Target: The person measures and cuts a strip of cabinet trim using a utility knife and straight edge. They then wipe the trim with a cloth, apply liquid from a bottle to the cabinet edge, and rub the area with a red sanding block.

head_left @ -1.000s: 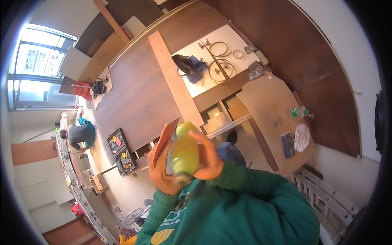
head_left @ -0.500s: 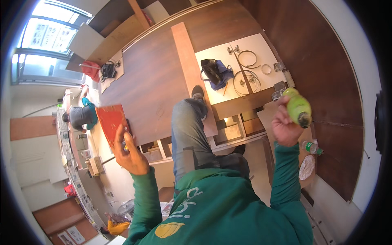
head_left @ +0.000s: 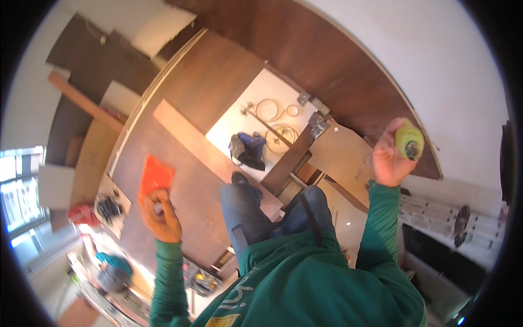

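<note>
My left hand [head_left: 162, 220] is closed on a flat orange-red sheet [head_left: 156, 177], which stands up beyond my fingers over the brown board [head_left: 196, 218]. A small greyish thing shows between the curled fingers; its kind is unclear. Out to the right, my right hand [head_left: 389, 158] grips a yellow-green bottle [head_left: 408, 139] with a dark, dirty end turned toward me. Neither thing touches the boards. My knees are bent below, one foot by the long reddish plank [head_left: 190, 139].
On a white panel [head_left: 229, 114] lie a blue bag [head_left: 250, 147], coiled edging strips [head_left: 267, 109] and metal hinges. A brown upright panel [head_left: 338, 65] lines the far right. Tools [head_left: 201, 280] lie near my left forearm. A co-worker [head_left: 114, 272] bends at the lower left.
My view has turned to the right, so the boards and bag appear rotated and shifted left. Both hands keep hold of the orange-red sheet and the bottle; the right arm reaches farther out.
</note>
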Action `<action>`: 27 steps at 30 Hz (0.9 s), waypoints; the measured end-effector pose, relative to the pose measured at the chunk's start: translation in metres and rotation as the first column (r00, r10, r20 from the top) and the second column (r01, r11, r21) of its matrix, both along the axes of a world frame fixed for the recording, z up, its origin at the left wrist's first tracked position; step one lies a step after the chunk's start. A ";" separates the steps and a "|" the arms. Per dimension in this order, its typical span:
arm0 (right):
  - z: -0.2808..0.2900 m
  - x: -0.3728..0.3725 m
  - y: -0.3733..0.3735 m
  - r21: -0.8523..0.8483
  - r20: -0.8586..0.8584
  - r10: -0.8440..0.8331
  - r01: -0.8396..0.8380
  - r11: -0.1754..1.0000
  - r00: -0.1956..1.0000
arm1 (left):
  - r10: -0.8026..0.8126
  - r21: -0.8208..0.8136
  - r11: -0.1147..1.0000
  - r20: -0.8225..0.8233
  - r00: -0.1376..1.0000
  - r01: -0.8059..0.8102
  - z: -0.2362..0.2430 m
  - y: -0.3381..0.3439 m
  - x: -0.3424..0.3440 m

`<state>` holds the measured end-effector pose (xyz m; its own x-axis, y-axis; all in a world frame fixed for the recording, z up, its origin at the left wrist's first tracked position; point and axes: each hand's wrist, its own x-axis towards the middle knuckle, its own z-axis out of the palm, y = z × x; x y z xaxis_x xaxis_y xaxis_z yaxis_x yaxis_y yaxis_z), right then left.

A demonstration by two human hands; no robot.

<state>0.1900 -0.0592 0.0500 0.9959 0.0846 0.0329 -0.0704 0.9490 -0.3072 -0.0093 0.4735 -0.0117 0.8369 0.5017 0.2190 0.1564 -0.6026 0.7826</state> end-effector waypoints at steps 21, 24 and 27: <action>0.057 -0.125 -0.079 0.056 -0.118 -0.793 0.801 0.596 0.598 | -0.731 -0.176 0.626 0.207 0.650 0.760 0.281 -0.137 0.294; 0.063 -0.107 -0.082 -0.007 -0.169 -0.809 0.820 0.572 0.563 | -0.788 0.013 0.540 0.362 0.499 0.842 0.327 -0.187 0.358; 0.058 -0.095 -0.101 -0.096 -0.139 -0.796 0.792 0.604 0.590 | -0.747 0.021 0.590 0.394 0.536 0.807 0.356 -0.238 0.391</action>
